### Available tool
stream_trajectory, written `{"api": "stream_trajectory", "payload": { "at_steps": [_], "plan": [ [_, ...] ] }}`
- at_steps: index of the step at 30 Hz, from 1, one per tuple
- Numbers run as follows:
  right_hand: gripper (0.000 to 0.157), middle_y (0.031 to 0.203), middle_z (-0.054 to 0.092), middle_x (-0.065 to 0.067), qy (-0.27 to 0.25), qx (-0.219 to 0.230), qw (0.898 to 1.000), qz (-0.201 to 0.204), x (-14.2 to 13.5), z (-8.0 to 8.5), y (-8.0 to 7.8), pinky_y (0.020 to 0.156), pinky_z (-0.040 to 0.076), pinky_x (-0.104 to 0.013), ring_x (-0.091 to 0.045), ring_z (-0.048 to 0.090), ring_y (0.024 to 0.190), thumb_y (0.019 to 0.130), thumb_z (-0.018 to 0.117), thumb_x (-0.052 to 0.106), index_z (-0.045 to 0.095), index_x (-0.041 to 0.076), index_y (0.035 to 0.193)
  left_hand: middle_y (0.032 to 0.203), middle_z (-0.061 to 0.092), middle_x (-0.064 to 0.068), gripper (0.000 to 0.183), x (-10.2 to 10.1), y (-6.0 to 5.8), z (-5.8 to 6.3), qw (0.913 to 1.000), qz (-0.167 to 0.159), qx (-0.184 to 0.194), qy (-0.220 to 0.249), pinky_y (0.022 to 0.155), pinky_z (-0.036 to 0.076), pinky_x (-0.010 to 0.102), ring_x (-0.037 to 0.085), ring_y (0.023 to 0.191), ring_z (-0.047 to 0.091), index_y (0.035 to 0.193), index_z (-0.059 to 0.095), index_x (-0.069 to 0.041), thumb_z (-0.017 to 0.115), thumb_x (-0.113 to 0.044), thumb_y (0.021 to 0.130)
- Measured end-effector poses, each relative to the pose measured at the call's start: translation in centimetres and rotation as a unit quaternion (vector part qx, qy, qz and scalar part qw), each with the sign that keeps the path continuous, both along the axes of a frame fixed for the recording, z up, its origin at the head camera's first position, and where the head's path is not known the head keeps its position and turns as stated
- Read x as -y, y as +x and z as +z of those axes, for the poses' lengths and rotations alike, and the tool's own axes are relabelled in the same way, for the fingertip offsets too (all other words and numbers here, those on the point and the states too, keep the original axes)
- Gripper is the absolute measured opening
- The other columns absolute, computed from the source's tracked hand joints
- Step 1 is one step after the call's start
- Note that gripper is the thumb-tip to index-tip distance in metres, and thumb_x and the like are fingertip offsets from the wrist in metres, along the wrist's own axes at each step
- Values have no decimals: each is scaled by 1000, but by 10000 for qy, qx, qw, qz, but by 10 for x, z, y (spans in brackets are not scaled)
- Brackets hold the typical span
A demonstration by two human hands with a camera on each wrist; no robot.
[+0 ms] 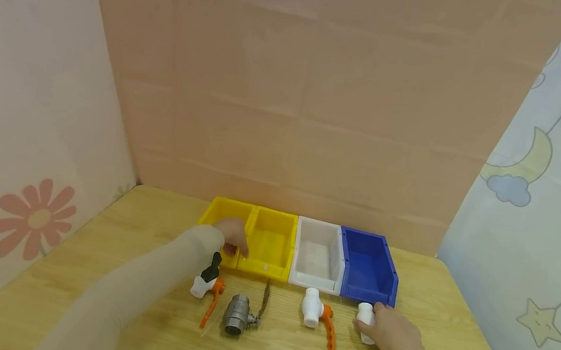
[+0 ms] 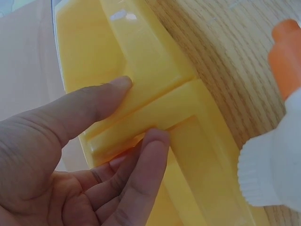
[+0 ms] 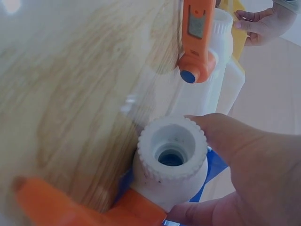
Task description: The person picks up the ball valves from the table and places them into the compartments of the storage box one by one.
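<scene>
Long, plain, pale beige sleeves (image 1: 149, 283) leave the hands (image 1: 398, 335) bare.

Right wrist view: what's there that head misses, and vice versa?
Only right wrist: the bore of the gripped white valve, and the blue disc on the adjacent orange handle.
Only head: the metal valve and the pink wall flower.
Both: the right hand gripping that white valve, the left hand at the yellow bins, and the blue bin.
</scene>
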State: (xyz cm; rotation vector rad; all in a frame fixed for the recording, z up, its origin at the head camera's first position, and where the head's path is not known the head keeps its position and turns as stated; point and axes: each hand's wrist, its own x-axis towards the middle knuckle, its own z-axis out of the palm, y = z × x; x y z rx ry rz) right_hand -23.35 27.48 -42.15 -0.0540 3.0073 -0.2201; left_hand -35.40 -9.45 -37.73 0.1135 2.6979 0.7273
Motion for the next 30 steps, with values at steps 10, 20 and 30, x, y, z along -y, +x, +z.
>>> {"api": "stream_trajectory", "payload": {
  "at_steps": [10, 20, 30],
  "plan": [
    [67, 80, 58, -7, -181, -20, 9998, -105, 1, 0, 1, 49, 41, -34, -18, 50, 63, 75, 66, 57, 58, -3, 104, 74, 64, 12, 19, -1, 8, 5, 9999, 13, -16, 117, 59, 53, 33, 22, 58, 60, 81, 65, -5, 79, -15, 72],
    [54, 70, 54, -3, -439, 9, 9990, -97, 2, 0, 0, 48, 39, -32, -17, 48, 58, 75, 68, 53, 59, 2, 87, 70, 61, 9, 21, -2, 9, 8, 9999, 71, 58, 80, 60, 53, 33, 19, 53, 55, 86, 65, -4, 78, -15, 73],
    [42, 62, 52, -1, -975, 75, 9950, -186, 0, 1, 0, 46, 37, -29, -15, 47, 52, 74, 72, 46, 59, 6, 76, 68, 60, 9, 21, -2, 7, 6, 10000, 33, 18, 49, 58, 53, 32, 20, 55, 57, 84, 65, -4, 79, -15, 72]
  ]
}}
